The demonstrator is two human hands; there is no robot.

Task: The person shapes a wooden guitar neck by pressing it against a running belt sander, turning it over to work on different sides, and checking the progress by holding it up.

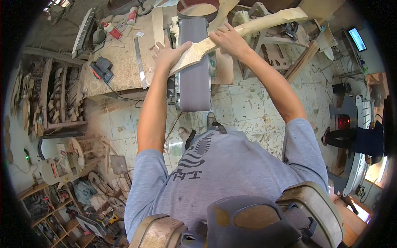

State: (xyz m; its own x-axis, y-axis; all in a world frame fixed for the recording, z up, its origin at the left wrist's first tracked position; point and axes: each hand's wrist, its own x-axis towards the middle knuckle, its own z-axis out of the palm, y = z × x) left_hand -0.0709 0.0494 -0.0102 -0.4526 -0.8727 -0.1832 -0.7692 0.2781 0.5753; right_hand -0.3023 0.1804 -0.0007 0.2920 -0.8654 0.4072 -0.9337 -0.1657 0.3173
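A long, curved, pale wooden piece (pixel 264 25) lies slantwise across the grey belt of a belt sander (pixel 194 89), its far end reaching to the upper right. My left hand (pixel 166 56) holds the near end at the belt's left edge, thumb along the wood and the other fingers spread beyond it. Farther up the piece, to the right of the belt, my right hand (pixel 229 40) grips it with the fingers wrapped over the top. The underside of the wood and part of my left palm are hidden.
A dusty workbench (pixel 120 78) carries a metal ruler (pixel 140 62), a dark power tool (pixel 102 69) with a cord, and a red-and-white bottle (pixel 112 30). Wooden frames (pixel 273 53) stand at right. Another person (pixel 364 138) is at far right. Crowded shelves (pixel 58 215) fill the lower left.
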